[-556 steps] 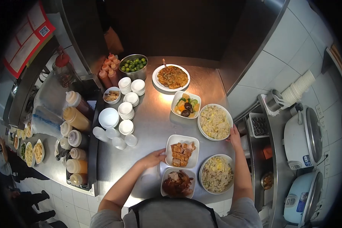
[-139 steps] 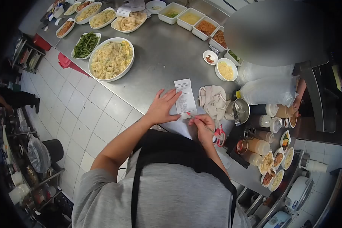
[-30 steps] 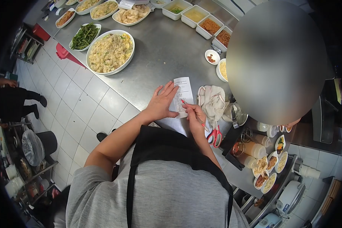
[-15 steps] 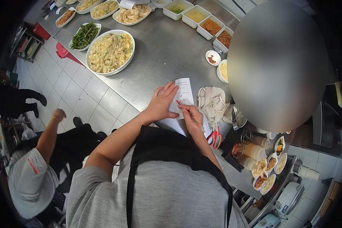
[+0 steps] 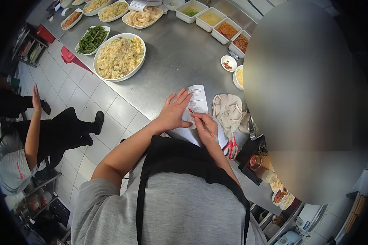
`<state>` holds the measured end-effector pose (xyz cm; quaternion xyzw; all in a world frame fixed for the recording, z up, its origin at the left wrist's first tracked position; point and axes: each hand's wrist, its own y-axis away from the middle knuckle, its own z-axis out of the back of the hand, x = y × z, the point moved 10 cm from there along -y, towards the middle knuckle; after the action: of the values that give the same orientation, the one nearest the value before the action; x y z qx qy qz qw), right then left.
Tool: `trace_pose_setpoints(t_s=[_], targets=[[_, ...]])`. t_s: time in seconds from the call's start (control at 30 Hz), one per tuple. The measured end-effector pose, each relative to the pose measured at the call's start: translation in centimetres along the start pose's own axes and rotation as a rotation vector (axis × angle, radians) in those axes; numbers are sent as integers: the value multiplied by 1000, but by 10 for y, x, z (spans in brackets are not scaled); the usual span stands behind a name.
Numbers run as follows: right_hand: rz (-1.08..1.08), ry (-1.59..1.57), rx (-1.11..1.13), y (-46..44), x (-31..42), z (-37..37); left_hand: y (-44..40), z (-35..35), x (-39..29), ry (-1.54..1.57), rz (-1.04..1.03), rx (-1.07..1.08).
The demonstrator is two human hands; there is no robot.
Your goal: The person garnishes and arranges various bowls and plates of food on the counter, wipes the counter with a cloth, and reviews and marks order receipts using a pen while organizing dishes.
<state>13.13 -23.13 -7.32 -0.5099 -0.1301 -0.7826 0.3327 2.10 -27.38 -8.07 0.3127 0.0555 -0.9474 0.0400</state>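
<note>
On the steel counter's near edge lies a printed paper receipt (image 5: 198, 100). My left hand (image 5: 176, 111) rests flat on its left side with fingers spread. Pinched in my right hand (image 5: 205, 124) is a pen (image 5: 209, 130) with red parts, its tip touching or just over the print. A crumpled whitish cloth (image 5: 227, 112) sits just right of the receipt. Below the cloth are red-handled scissors (image 5: 231, 149), their blades mostly hidden.
A large bowl of fried rice (image 5: 119, 57) and a plate of green vegetables (image 5: 93, 39) stand at the counter's left. Several seasoning tubs (image 5: 212, 19) line the back. Another person (image 5: 18, 155) stands at left. A blurred area hides much of the right side.
The person at left has moved farther left and raised an arm. The blurred area at right has grown downward. My hands, pen and receipt stay almost in place.
</note>
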Motion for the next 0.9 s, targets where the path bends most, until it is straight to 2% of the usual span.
trace_pose_setpoints(t_s=[0.1, 0.17, 0.3, 0.37, 0.4, 0.47, 0.5, 0.53, 0.57, 0.6, 0.67, 0.73, 0.87, 0.9], targets=[[8, 7, 9, 1, -5, -2, 0, -2, 1, -12, 5, 16], [-258, -163, -147, 5, -38, 9, 0, -2, 1, -10, 7, 18], [-227, -62, -108, 6, -36, 12, 1, 0, -2, -23, 14, 27], [-342, -322, -109, 10, -53, 12, 1, -5, 3, 8, 7, 17], [-294, -466, -149, 9, -46, 17, 2, -7, 7, 13, -34, -22], [-219, -453, -198, 6, -44, 28, 3, 2, 11, 182, -40, -60], [-213, -471, -212, 4, -45, 32, 2, 9, 20, 392, -46, -136], [-102, -283, -184, 0, -36, 39, 1, 29, 16, 538, -65, -206], [-61, -152, -165, -3, -31, 43, -2, 44, 16, 854, -54, -221], [-23, -172, -160, -7, -26, 46, -7, 58, 15, 1175, -52, -224], [95, 388, -136, -17, -6, 43, -23, 108, 3, 1091, -129, -289], [147, 416, -137, -21, 3, 35, -37, 161, -18, 1014, -210, -342], [225, 466, -161, -12, 7, 28, -78, 245, -94, 1111, -390, -187], [226, 458, -166, -9, 8, 30, -83, 282, -118, 903, -529, -325]])
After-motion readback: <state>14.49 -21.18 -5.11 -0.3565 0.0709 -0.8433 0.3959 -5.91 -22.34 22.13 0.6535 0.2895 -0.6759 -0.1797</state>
